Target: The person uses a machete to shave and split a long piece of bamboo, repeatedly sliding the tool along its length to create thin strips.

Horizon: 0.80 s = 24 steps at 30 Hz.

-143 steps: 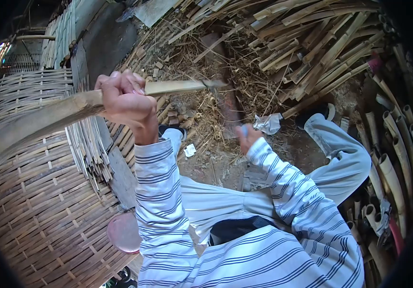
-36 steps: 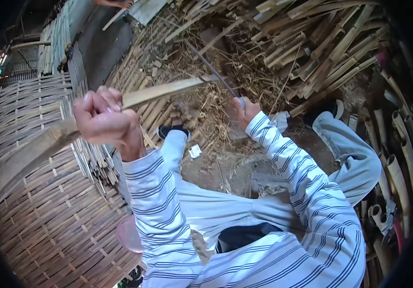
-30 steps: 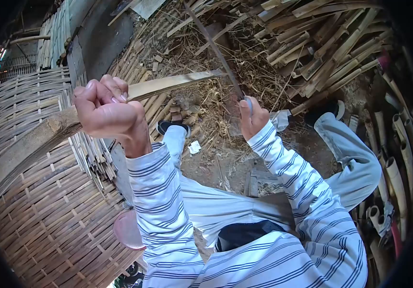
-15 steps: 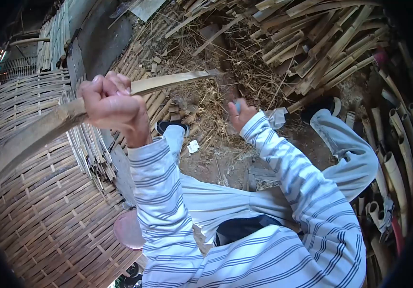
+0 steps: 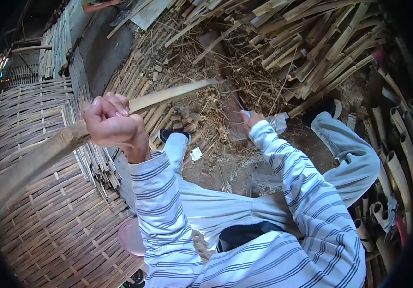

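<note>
My left hand (image 5: 115,120) is raised on the left, its fingers wrapped round a long split bamboo strip (image 5: 173,92). One end of the strip runs past my fist toward the middle of the view; the thicker part curves away to the lower left. Lower down, over the shavings, my right hand (image 5: 253,119) is closed on a knife (image 5: 247,114) with a bluish handle. Its thin blade points up and away, apart from the strip's tip. A brown board (image 5: 230,108) lies on the ground beyond the knife.
Split bamboo (image 5: 312,43) is piled at upper right, and bamboo poles (image 5: 397,175) stand along the right. A large woven bamboo basket (image 5: 43,201) fills the left. Shavings (image 5: 211,103) cover the ground between my legs. Another person's arm (image 5: 100,6) shows at top left.
My right hand has moved slightly right and down, and the knife's blade now shows. The strip's end sits a little lower. Another person's arm has come into view at the top.
</note>
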### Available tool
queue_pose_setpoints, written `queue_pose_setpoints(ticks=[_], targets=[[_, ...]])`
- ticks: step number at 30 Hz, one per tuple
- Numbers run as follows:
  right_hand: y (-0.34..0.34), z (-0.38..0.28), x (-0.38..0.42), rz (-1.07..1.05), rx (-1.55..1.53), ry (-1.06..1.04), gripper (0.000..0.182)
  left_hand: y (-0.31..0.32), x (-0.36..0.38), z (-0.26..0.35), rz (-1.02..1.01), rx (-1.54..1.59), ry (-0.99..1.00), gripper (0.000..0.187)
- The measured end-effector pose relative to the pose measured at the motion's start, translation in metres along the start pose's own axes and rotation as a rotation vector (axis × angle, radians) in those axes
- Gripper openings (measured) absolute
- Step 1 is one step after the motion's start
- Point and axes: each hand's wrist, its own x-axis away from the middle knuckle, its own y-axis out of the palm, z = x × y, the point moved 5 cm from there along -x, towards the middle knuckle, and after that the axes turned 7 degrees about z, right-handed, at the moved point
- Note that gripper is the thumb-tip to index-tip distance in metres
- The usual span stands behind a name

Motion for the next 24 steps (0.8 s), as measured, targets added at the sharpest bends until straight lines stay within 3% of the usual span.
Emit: queue_pose_setpoints(ticks=[2,5,7,9,11,13,14,17,21,22,24], targets=[[-0.044,-0.017,0.012,0.010,-0.078,-0.094,0.046,0.000,-0.001,-0.005,-0.033,0.098,-0.143,0.027],[-0.073,-0.062,0.028,0.129,-0.442,-0.245,0.041,0.010,0.002,-0.003,-0.011,0.129,-0.156,0.028],[-0.077,-0.080,0.031,0.142,-0.494,-0.296,0.040,0.017,0.005,0.001,-0.091,0.184,-0.160,0.026],[-0.045,-0.074,0.026,0.107,-0.456,-0.279,0.043,0.025,0.007,0.004,-0.203,0.265,-0.175,0.024],[0.001,-0.054,0.015,-0.079,-0.101,-0.151,0.046,0.030,0.007,0.007,-0.222,0.256,-0.143,0.025],[0.010,-0.057,-0.001,-0.016,-0.127,-0.365,0.047,0.025,0.008,0.007,-0.164,0.216,-0.107,0.026],[0.018,-0.050,-0.012,-0.046,-0.211,-0.035,0.045,0.025,0.011,0.007,-0.175,0.256,-0.129,0.025],[-0.019,-0.095,0.007,-0.152,-0.305,-0.114,0.047,0.034,0.016,0.007,-0.130,0.259,-0.169,0.024],[0.039,-0.066,-0.025,0.103,-0.312,-0.123,0.045,0.033,0.014,0.011,-0.126,0.158,-0.102,0.025],[0.029,-0.072,-0.026,0.140,-0.290,-0.160,0.044,0.030,0.012,0.012,-0.023,0.121,-0.055,0.025],[0.012,-0.085,-0.012,0.056,-0.408,-0.253,0.046,0.022,0.012,0.008,-0.035,0.203,-0.134,0.025]])
